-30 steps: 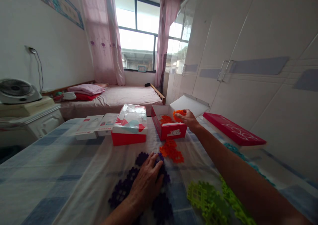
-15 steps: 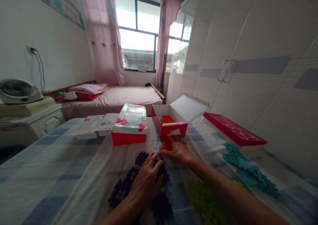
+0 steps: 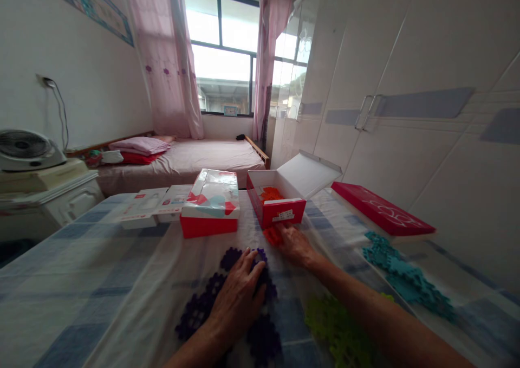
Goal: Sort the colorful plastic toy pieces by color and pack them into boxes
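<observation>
My left hand (image 3: 239, 295) lies palm down with fingers stretched over a spread of dark purple notched plastic pieces (image 3: 195, 309) on the cloth. Just in front of the red box (image 3: 280, 212), my right hand (image 3: 295, 244) has its fingers closed around orange plastic pieces (image 3: 273, 237); how many is hard to make out. More orange pieces (image 3: 271, 194) lie inside that box, whose white lid (image 3: 311, 174) is tipped back. Partly under my right forearm are lime green pieces (image 3: 333, 324), and teal pieces (image 3: 406, 276) form a strip farther right.
Left of the red box stands a white-and-red box (image 3: 210, 200), with flat white boxes (image 3: 142, 208) beside it. A dark red lid or box (image 3: 384, 208) lies at the table's right edge. The checked cloth (image 3: 109, 281) covers the table; beyond is a bed (image 3: 207, 156).
My right hand has shifted slightly right and toward the box, and the orange pieces at its fingers have moved a little. My left hand stays on the purple pieces.
</observation>
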Tool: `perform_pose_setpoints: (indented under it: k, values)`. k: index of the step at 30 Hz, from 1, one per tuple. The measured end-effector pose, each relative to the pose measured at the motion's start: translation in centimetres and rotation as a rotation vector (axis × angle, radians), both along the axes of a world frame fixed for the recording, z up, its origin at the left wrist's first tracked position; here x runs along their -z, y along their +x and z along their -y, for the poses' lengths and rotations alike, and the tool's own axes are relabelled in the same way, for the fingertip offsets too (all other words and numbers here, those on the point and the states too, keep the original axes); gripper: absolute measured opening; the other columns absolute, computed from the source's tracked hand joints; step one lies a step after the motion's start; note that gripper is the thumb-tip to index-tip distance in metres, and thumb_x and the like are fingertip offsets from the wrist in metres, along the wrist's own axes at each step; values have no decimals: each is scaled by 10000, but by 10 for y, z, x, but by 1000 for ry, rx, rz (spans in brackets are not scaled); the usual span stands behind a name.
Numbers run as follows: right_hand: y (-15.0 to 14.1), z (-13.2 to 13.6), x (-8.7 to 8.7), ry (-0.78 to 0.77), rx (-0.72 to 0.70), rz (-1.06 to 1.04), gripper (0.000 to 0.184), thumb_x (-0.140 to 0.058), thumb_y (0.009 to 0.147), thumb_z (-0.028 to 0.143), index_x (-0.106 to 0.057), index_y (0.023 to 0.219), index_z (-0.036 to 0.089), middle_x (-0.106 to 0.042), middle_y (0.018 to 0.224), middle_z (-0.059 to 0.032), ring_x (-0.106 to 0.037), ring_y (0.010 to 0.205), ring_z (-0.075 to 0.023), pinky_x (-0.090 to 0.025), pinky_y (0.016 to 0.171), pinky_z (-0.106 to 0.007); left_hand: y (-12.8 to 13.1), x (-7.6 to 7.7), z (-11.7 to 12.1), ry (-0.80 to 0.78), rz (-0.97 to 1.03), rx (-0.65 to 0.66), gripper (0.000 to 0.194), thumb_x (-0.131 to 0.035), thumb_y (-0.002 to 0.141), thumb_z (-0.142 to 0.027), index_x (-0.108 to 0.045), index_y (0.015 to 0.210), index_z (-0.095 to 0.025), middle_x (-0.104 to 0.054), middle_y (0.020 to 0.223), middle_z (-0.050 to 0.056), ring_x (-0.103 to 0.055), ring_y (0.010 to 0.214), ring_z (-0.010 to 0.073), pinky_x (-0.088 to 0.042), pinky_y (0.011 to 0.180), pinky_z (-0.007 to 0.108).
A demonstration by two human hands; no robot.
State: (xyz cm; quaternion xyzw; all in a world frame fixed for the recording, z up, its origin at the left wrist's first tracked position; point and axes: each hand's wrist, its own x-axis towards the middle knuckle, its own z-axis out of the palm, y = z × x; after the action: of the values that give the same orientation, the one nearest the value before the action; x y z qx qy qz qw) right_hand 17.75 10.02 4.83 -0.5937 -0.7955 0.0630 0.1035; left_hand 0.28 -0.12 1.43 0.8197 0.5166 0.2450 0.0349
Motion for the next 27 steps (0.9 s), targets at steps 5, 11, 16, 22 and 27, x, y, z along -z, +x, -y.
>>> perform_pose_setpoints:
  k: [5,11,16,22,27]
  values:
    - [10,-4,2,18,-117,-107,553,-529,772,314,-416,1306,226,-464,1317,-114,-497,1124,-245,-399,859,-302,0,2,0,27,26,8,415,-481,797,-155,-531,1207,-198,-444,1375,113,-327,1332,277,-369,1058,485]
    - [-8,-4,7,52,-61,-32,446,-520,792,486,-526,1180,264,-528,1204,-94,-505,1054,-269,-389,847,-378,-2,5,-1,35,29,14,414,-477,803,-164,-536,1212,-195,-450,1370,120,-334,1328,283,-373,1055,485]
    - [-20,-3,11,112,-67,-25,313,-470,828,334,-569,1104,225,-533,1154,-116,-470,1083,-266,-369,888,-391,-2,6,-2,43,36,13,421,-486,797,-156,-537,1210,-214,-450,1373,108,-334,1328,283,-378,1050,493]
    - [0,-9,5,67,-123,-210,342,-528,765,257,-610,1095,220,-624,1073,-65,-560,987,-193,-421,866,-276,-1,5,-1,31,33,14,420,-480,796,-153,-532,1210,-203,-441,1378,114,-325,1333,280,-368,1059,485]
    - [14,-17,-28,-171,-40,-749,371,-485,806,350,-573,1132,197,-670,956,-43,-622,731,-154,-508,700,-290,-1,4,-1,36,56,18,430,-498,777,-140,-528,1198,-226,-446,1373,101,-333,1329,276,-375,1053,491]
